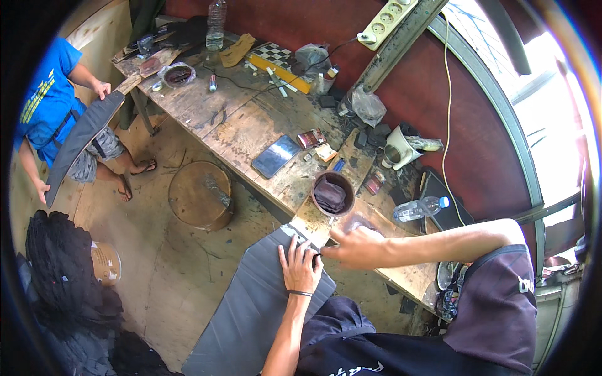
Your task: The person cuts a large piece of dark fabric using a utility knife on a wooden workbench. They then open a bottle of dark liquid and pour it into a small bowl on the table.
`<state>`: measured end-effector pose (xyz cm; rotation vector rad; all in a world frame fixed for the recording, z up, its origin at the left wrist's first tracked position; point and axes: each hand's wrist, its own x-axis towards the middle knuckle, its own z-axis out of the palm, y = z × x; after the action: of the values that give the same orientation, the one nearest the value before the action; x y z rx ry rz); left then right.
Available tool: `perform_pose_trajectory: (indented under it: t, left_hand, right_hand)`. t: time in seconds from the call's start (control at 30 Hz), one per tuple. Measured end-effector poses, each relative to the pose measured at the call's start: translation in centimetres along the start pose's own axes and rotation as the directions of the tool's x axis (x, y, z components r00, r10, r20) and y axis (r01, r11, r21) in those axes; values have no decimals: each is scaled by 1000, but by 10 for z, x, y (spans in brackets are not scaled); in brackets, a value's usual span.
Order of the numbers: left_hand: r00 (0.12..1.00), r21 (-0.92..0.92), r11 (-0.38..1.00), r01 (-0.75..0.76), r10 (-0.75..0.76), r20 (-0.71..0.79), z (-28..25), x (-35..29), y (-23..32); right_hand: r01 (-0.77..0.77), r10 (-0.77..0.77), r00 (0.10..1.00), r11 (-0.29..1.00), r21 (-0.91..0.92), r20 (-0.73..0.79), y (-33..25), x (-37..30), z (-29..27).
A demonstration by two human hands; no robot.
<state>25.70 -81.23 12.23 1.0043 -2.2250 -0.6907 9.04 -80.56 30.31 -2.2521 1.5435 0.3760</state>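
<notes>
Pressing flat on a long dark grey sheet [251,307], the left hand [300,264] with fingers spread and released, the sheet's upper end lying over the edge of a worn wooden workbench [251,122] and the rest sloping down toward the floor. Just beside it, the right hand [356,246] clenched around a small tool whose kind cannot be told, tip meeting the sheet near the left fingertips. Close behind on the bench, a round brown tub [332,193] holding a dark rag, a smartphone [276,156] farther left, a plastic water bottle [420,208] to the right.
</notes>
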Motion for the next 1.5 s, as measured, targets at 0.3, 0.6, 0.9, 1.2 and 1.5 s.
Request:
perform_pose_trajectory:
  t: [0.3, 0.6, 0.9, 1.2, 1.5]
  left_hand:
    - [1000, -19, 1000, 11, -11, 6, 2, 1, 0]
    - [1000, -37, 999, 8, -8, 6, 3, -3, -2]
    - [1000, -19, 1000, -1, 1, 8, 0, -3, -1]
    - [1000, -6, 1000, 1, -1, 19, 2, -5, -2]
    - [1000, 0, 1000, -4, 4, 22, 1, 0, 0]
  right_hand:
    - [-713, 479, 700, 433, 551, 529, 10, 13, -13]
    - [172, -150, 983, 955, -243, 106, -12, 11, 0]
    - [-326, 305, 944, 919, 221, 123, 2, 10, -3]
    - [-530, 361, 817, 777, 340, 449, 4, 18, 4]
    - [155, -113, 984, 925, -346, 140, -16, 6, 6]
